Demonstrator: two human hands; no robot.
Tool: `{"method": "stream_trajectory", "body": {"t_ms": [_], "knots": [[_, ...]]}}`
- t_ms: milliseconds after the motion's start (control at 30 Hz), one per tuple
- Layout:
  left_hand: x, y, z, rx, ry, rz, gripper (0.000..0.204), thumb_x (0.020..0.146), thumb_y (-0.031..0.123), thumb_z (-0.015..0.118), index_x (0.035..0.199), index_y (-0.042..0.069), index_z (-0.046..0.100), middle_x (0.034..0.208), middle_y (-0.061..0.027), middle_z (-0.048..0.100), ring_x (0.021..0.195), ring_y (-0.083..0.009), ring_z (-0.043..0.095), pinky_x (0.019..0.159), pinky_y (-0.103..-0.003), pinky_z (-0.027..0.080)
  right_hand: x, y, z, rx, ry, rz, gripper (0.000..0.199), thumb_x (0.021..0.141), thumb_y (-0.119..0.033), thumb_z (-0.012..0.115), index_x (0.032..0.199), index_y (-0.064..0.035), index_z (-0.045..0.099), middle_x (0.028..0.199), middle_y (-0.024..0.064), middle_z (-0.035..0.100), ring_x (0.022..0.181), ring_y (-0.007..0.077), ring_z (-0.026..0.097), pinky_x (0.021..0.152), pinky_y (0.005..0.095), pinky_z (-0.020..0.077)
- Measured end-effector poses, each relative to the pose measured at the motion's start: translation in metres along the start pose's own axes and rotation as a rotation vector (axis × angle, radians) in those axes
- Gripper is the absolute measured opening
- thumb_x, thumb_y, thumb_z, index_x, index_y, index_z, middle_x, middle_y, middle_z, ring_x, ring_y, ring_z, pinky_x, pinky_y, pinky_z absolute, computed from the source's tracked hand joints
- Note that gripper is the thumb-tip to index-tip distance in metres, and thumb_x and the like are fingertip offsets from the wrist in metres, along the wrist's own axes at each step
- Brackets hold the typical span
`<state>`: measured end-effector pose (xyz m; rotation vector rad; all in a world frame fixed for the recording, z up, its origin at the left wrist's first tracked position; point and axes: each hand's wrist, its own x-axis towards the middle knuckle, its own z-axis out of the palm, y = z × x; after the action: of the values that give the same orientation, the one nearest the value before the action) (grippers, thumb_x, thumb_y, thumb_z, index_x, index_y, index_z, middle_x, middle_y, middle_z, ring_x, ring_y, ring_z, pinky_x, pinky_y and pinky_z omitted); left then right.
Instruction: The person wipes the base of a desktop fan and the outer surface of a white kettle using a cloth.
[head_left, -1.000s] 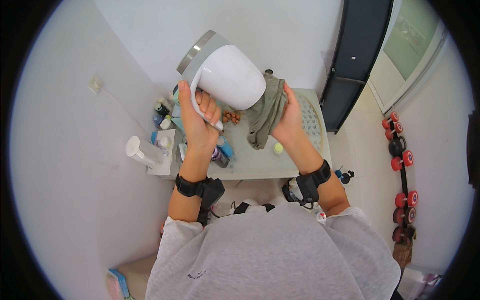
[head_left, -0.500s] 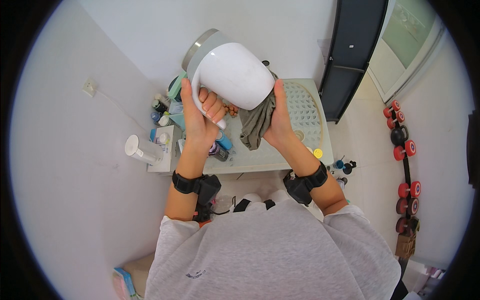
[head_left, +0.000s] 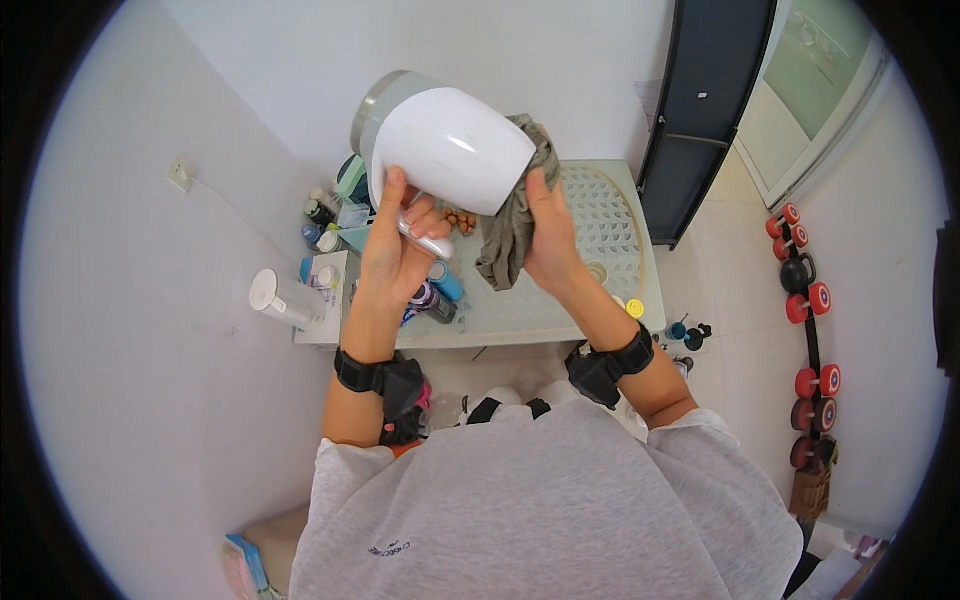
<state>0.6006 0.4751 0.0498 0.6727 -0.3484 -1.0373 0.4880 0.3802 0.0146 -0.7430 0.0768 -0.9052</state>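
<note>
On the far left a white wall point(head_left: 150, 300) has a small wall socket point(head_left: 180, 176) on it. Below it, near the floor, a white cup point(head_left: 283, 299) lies on its side on a low ledge. I cannot tell if anything is in it. Next to it stand some small bottles and jars point(head_left: 325, 215) with dark and light lids, close together at the table's left edge.

The left hand point(head_left: 395, 240) is held up over the table. Its fingers are curled tight around the handle of a big white kettle point(head_left: 450, 150). The kettle is tipped on its side in the air, with its grey metal rim pointing up and left. What is inside does not show.

The right hand point(head_left: 550, 235) presses a grey cloth point(head_left: 512, 225) against the kettle's right side. Its fingers are together and flat on the cloth, and the cloth hangs down under the hand.

Under the hands is a pale table point(head_left: 600, 290) with a pattern of little holes. A blue bottle point(head_left: 446, 282) lies on it, and a small yellow lid point(head_left: 635, 309) sits near its front edge.

To the right is a dark door point(head_left: 710, 110). Farther right, red and black weights point(head_left: 805, 300) lie in a row on the light floor point(head_left: 740, 280).
</note>
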Motion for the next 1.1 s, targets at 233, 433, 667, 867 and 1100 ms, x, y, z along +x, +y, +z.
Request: {"method": "stream_trajectory", "body": {"t_ms": [233, 433, 667, 867, 1100], "knots": [[0.003, 0.002, -0.025, -0.361, -0.222, -0.071, 0.031, 0.089, 0.035, 0.045, 0.087, 0.004, 0.048, 0.051, 0.0042, 0.028, 0.040, -0.0037, 0.027, 0.037, -0.017, 0.026, 0.000, 0.006, -0.008, -0.177, -0.068, -0.142, 0.054, 0.086, -0.017, 0.054, 0.131, -0.0087, 0.026, 0.122, 0.0083, 0.042, 0.108, 0.0153, 0.042, 0.093, 0.0279, 0.0342], [-0.004, 0.013, -0.024, -0.213, -0.255, 0.041, 0.029, 0.090, 0.034, 0.044, 0.088, 0.005, 0.047, 0.051, 0.0047, 0.029, 0.040, -0.0039, 0.027, 0.036, -0.018, 0.026, -0.001, -0.043, -0.010, -0.162, 0.116, -0.034, 0.052, 0.084, -0.015, 0.056, 0.128, -0.0040, 0.030, 0.118, 0.0106, 0.045, 0.106, 0.0184, 0.047, 0.092, 0.0303, 0.0364], [-0.024, -0.005, 0.013, 0.132, -0.026, 0.230, 0.030, 0.092, 0.030, 0.041, 0.070, 0.010, 0.039, 0.050, 0.0049, 0.028, 0.040, -0.0040, 0.025, 0.037, -0.020, 0.022, -0.009, -0.049, 0.024, -1.277, -0.370, -0.676, 0.059, 0.076, -0.024, 0.063, 0.127, -0.0100, 0.037, 0.129, 0.0173, 0.027, 0.121, 0.0333, 0.025, 0.098, 0.0432, 0.0232], [-0.020, 0.000, -0.002, 0.132, -0.035, 0.211, 0.027, 0.091, 0.028, 0.043, 0.071, 0.011, 0.041, 0.049, 0.0059, 0.027, 0.038, -0.0035, 0.024, 0.036, -0.019, 0.021, 0.014, -0.044, 0.029, -1.030, -0.254, -0.452, 0.049, 0.078, -0.024, 0.060, 0.121, -0.0090, 0.043, 0.125, 0.0155, 0.034, 0.115, 0.0276, 0.033, 0.097, 0.0381, 0.0267], [-0.020, 0.005, -0.021, 0.201, -0.082, 0.191, 0.026, 0.090, 0.029, 0.045, 0.071, 0.011, 0.042, 0.049, 0.0072, 0.026, 0.036, -0.0026, 0.023, 0.035, -0.019, 0.021, 0.023, -0.035, 0.033, -0.671, -0.136, -0.161, 0.046, 0.082, -0.021, 0.057, 0.120, -0.0030, 0.041, 0.121, 0.0135, 0.040, 0.108, 0.0225, 0.042, 0.093, 0.0335, 0.0333]]}}
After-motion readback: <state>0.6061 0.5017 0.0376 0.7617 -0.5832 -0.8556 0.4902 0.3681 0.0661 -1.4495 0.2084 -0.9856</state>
